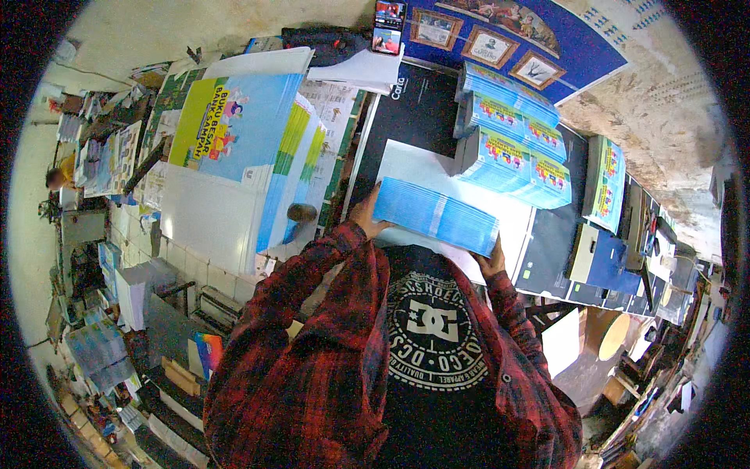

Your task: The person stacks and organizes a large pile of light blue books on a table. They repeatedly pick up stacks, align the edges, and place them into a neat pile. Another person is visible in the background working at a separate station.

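A long stack of blue booklets (436,215), its layered edges facing up, lies close in front of my body. My left hand (367,211) grips its left end, and my right hand (492,260) closes round its right end. Beneath the stack is a white sheet (402,160) on the dark tabletop (426,109). Just beyond, several piles of booklets with blue, yellow and green covers (512,168) stand in rows. The fingers on the far side of the stack are partly hidden.
Large printed cover sheets (234,125) lie on a tall stack at the left. Another booklet pile (605,184) stands at the right, near dark blue boards (605,258). A phone (388,27) leans at the back beside a blue poster (500,39). A round stool (613,336) is below right.
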{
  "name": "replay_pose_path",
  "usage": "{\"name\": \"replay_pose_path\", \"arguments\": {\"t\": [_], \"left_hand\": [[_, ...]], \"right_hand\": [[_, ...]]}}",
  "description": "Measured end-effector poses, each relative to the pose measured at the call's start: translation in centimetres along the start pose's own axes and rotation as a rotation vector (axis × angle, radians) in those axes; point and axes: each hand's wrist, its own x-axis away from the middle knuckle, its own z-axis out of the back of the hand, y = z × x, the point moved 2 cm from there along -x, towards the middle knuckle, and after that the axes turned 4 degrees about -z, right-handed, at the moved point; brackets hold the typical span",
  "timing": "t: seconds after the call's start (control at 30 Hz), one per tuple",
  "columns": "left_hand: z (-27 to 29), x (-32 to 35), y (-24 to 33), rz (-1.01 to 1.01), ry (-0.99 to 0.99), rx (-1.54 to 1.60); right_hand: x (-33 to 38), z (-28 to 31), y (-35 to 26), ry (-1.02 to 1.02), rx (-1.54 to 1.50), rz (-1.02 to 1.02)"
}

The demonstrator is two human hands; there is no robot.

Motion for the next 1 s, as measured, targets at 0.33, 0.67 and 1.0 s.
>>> {"name": "replay_pose_path", "arguments": {"t": [0.33, 0.67, 1.0], "left_hand": [[1.6, 0.5, 2.3, -0.175, -0.083, -0.032], [3.9, -0.5, 4.4, -0.185, -0.118, -0.151], [1.5, -3.9, 2.8, -0.217, -0.222, -1.147]], "right_hand": [[0.4, 1.4, -0.7, -0.114, 0.219, 0.100], [-0.8, 1.8, -5.4, -0.132, 0.183, 0.121], [-2.3, 2.7, -4.1, -0.105, 0.315, 0.225]]}}
